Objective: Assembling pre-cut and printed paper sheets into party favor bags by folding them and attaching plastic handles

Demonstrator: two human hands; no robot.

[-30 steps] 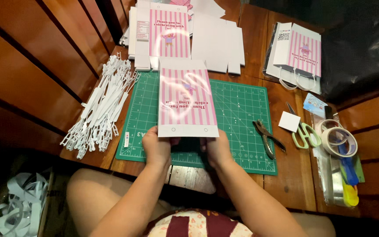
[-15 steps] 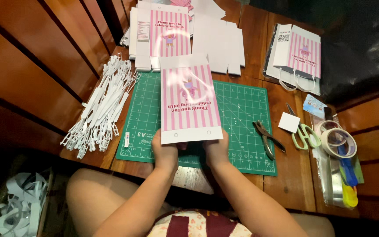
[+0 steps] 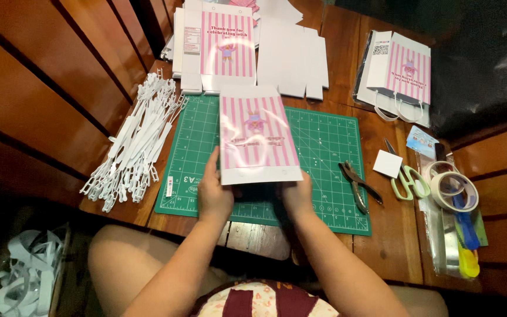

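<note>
1. Grip: left hand (image 3: pixel 215 196) and right hand (image 3: pixel 296 196) both clamp the near edge of a pink-striped bag (image 3: pixel 256 135), fingers underneath, thumbs hidden.
2. Bag: flat, glossy, held just above the green mat (image 3: pixel 324 147), its far end tilted up and away from the person.
3. Step, as judged: checking or squaring the flat bag after folding; a next move would call for a steady two-handed hold to keep its edges aligned.
4. Pose: forearms converge from the lap, wrists low at the table (image 3: pixel 394 246) edge, hands close together.
5. Nearby: white handles (image 3: pixel 133 147) piled left; flat blanks (image 3: pixel 224 44) beyond the mat; finished bags (image 3: pixel 400 73) far right; pliers (image 3: pixel 359 185), scissors (image 3: pixel 409 179) and tape roll (image 3: pixel 453 191) right.
</note>
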